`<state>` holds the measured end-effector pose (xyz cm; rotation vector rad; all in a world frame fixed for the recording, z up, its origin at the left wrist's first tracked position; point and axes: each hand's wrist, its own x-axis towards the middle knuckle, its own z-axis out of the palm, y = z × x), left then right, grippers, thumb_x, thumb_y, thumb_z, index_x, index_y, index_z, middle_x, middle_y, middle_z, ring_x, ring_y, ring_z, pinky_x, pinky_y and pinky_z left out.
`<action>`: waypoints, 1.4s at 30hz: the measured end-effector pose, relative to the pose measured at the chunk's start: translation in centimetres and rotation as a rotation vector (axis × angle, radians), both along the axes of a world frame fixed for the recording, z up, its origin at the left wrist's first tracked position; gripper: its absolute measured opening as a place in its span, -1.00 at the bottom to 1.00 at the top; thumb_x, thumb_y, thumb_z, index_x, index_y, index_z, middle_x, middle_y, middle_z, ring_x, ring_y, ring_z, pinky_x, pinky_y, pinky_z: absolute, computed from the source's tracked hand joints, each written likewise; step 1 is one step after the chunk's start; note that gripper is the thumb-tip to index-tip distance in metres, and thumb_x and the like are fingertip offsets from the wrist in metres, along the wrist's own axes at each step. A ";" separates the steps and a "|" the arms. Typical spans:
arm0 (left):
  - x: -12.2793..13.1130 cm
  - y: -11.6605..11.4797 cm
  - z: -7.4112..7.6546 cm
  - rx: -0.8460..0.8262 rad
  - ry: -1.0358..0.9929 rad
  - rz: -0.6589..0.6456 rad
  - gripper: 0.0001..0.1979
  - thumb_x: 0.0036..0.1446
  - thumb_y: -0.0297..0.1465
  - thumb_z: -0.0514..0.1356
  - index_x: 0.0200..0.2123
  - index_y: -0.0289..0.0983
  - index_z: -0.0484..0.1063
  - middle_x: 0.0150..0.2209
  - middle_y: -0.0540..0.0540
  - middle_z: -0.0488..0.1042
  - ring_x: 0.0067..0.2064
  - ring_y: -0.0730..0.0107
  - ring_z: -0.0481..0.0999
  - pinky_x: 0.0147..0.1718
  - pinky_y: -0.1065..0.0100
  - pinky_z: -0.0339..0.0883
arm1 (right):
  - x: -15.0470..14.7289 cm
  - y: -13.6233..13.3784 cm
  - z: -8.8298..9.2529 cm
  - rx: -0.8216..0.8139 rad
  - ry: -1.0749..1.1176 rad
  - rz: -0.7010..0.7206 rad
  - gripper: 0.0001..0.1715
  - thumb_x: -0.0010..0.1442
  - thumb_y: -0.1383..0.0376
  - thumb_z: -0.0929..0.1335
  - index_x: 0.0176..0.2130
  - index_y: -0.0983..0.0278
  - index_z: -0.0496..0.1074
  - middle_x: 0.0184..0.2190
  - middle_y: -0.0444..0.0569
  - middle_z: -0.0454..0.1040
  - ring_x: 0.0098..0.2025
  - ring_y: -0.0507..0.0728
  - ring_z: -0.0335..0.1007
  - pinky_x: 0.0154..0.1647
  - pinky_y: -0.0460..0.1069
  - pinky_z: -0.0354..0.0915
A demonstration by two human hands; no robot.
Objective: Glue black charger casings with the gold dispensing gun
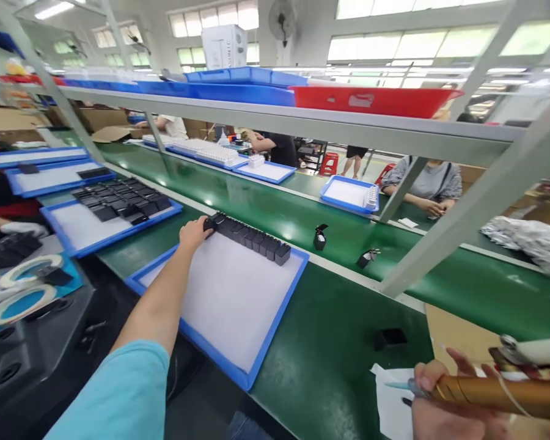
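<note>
My left hand (193,234) reaches out over a blue tray (275,333) lined with white. Its fingers are closed around a small black box (208,226) at the left end of a row of similar black boxes (252,238) along the tray's far edge. At the lower right, my right hand (444,391) grips a gold-coloured glue gun (490,391) with a tapered light-blue nozzle (398,385). The nozzle is above a white paper (385,406) on the green table. Just beyond lies a black open box part (391,338).
A green conveyor belt (275,211) runs behind, carrying two small black units (319,238). A slanted shelf post (462,214) rises at right. To the left, another blue tray (80,241) holds several black boxes near a co-worker's gloved hand (25,229) and tape rolls (21,305).
</note>
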<state>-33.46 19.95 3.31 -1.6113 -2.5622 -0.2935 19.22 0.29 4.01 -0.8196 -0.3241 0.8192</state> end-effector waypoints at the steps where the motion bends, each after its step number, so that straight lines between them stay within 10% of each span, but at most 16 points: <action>1: -0.1 0.3 -0.2 0.002 -0.001 0.008 -0.50 0.19 -0.27 0.11 0.18 -0.27 0.22 0.04 -0.35 0.43 0.08 -0.12 0.36 -0.05 0.06 0.27 | -0.1 -0.1 0.2 0.031 -0.068 -0.026 -0.55 -0.25 -0.07 0.38 -0.27 -0.11 0.51 -0.07 -0.04 0.39 -0.55 0.12 0.08 -0.48 0.12 -0.09; 5: 1.5 2.2 -0.2 0.245 0.006 0.046 -0.32 0.13 -0.33 0.14 0.29 -0.34 0.04 0.22 -0.44 0.18 0.23 -0.22 0.16 0.09 -0.06 0.16 | 0.0 -0.2 -0.1 0.077 -0.178 -0.019 -0.56 -0.08 -0.07 0.30 -0.18 -0.09 0.50 -0.07 -0.03 0.38 -0.58 0.11 0.05 -0.49 0.15 -0.08; 8: 6.3 4.4 1.3 0.439 -0.097 -0.157 -0.32 0.16 -0.30 0.13 0.30 -0.36 0.01 0.20 -0.38 0.24 0.24 -0.09 0.21 0.17 0.01 0.13 | 0.4 -0.3 -0.8 0.073 -0.181 -0.007 -0.53 -0.07 -0.07 0.30 -0.15 -0.06 0.48 -0.09 -0.02 0.36 -0.58 0.10 0.07 -0.52 0.13 -0.06; 12: 17.1 8.7 3.3 -0.032 -0.341 -0.527 -0.15 0.15 -0.16 0.20 0.36 -0.25 -0.16 0.23 -0.27 0.27 0.18 0.05 0.36 0.10 0.17 0.27 | 0.7 -0.5 -1.3 0.076 -0.233 -0.011 -0.46 -0.10 -0.12 0.30 -0.14 0.00 0.45 -0.10 0.00 0.33 -0.59 0.07 0.11 -0.56 0.11 -0.01; 18: 29.2 13.9 2.0 -0.382 -0.351 -0.478 0.21 -0.10 -0.34 0.41 0.39 -0.30 -0.38 0.10 -0.43 0.42 -0.12 -0.01 0.58 -0.28 0.23 0.47 | 0.3 -0.6 -1.3 0.127 -0.270 0.002 -0.38 -0.03 -0.13 0.29 -0.01 0.04 0.34 -0.11 -0.02 0.34 -0.62 0.02 0.18 -0.59 0.06 0.07; 23: 30.4 15.0 0.6 -0.362 -0.289 -0.435 0.07 0.03 -0.42 0.29 0.38 -0.35 -0.41 0.05 -0.49 0.43 -0.12 -0.01 0.59 -0.22 0.21 0.45 | 0.0 -1.0 -1.1 0.152 -0.247 0.076 -0.37 -0.05 -0.16 0.32 -0.04 0.03 0.30 -0.13 -0.07 0.33 -0.62 -0.01 0.21 -0.60 0.03 0.11; 33: 35.5 14.3 0.2 -0.388 -0.277 -0.809 0.09 -0.10 -0.48 0.34 0.38 -0.14 -0.27 0.07 -0.28 0.46 -0.03 0.05 0.53 -0.11 0.24 0.36 | -0.2 -1.4 -1.2 0.135 -0.271 0.105 -0.39 -0.04 -0.17 0.31 -0.07 0.07 0.34 -0.12 -0.05 0.30 -0.63 0.00 0.25 -0.63 0.04 0.14; 42: 37.0 11.7 -0.2 -0.261 -0.238 -0.751 0.04 0.04 -0.28 0.27 0.38 -0.16 -0.40 0.16 -0.40 0.30 0.10 -0.10 0.44 -0.07 0.13 0.33 | -0.5 -1.2 -0.8 0.208 -0.292 0.133 -0.53 0.07 -0.09 0.28 -0.08 0.06 0.35 -0.08 -0.06 0.30 -0.58 -0.02 0.30 -0.58 0.03 0.19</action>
